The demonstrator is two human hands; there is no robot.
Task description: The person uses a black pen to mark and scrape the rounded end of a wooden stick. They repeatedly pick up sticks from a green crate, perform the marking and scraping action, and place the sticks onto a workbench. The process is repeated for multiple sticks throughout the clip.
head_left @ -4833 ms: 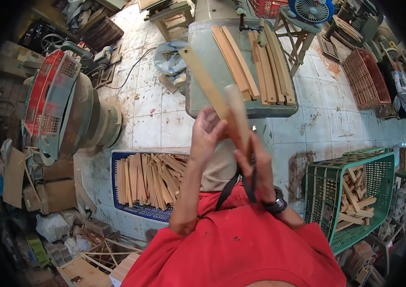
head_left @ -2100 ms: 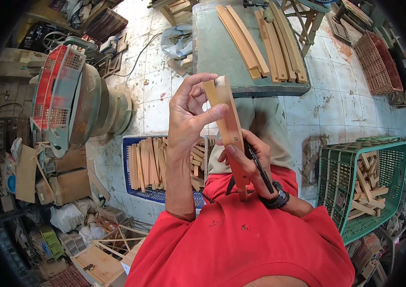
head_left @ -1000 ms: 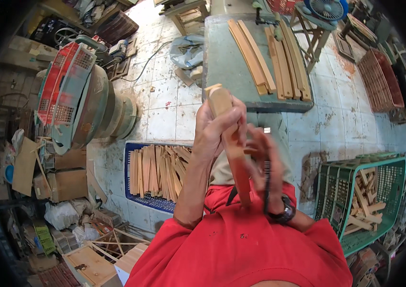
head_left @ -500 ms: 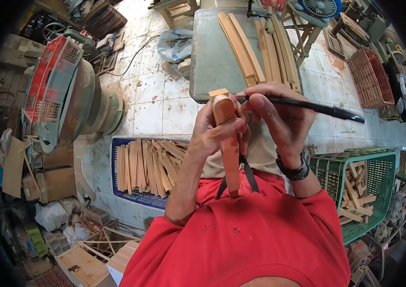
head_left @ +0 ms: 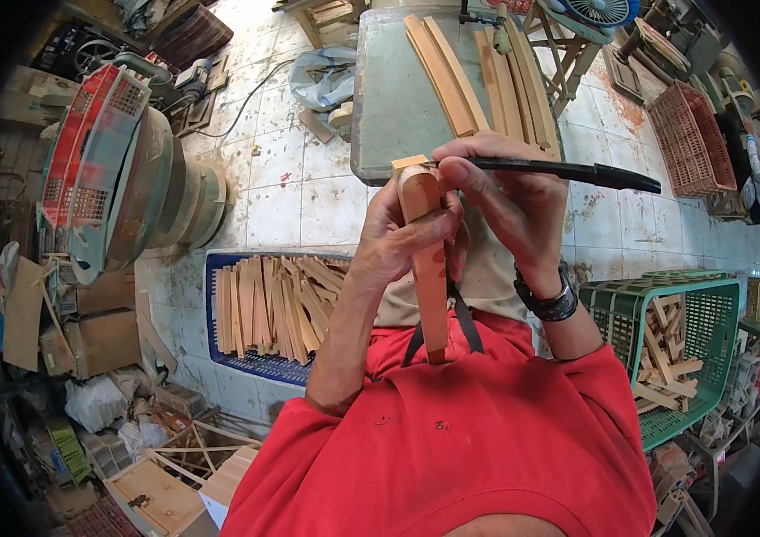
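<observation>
The left hand (head_left: 398, 237) holds a wooden stick (head_left: 428, 277) that stands up in front of the red shirt (head_left: 452, 456). The thumb lies across the front of the stick, and the other fingers curl around behind it, so the stick is squeezed between them. The low end of the stick comes down to the shirt. At the top, the end of another piece of wood (head_left: 409, 163) peeks out just behind the stick.

The right hand (head_left: 514, 192) pinches a black pen (head_left: 577, 167) between the thumb and the finger next to it. The pen points left, at the top of the wood. I cannot tell if its tip touches. A dark watch (head_left: 552, 300) is on the right wrist.

Past the hands is a green table (head_left: 389, 116). Long strips of wood (head_left: 453, 85) lie on it, and more strips (head_left: 507, 98) lie to their right. The floor (head_left: 273, 197) has pale, dirty tiles. On the left is a big round machine (head_left: 156, 170) with a red and gray cover (head_left: 85, 143). A blue basket (head_left: 264, 367) full of sticks (head_left: 277, 309) sits near the left arm. A green crate (head_left: 716, 349) with short wood bits (head_left: 666, 362) is on the right. A blue fan (head_left: 602, 9) is at the top.
</observation>
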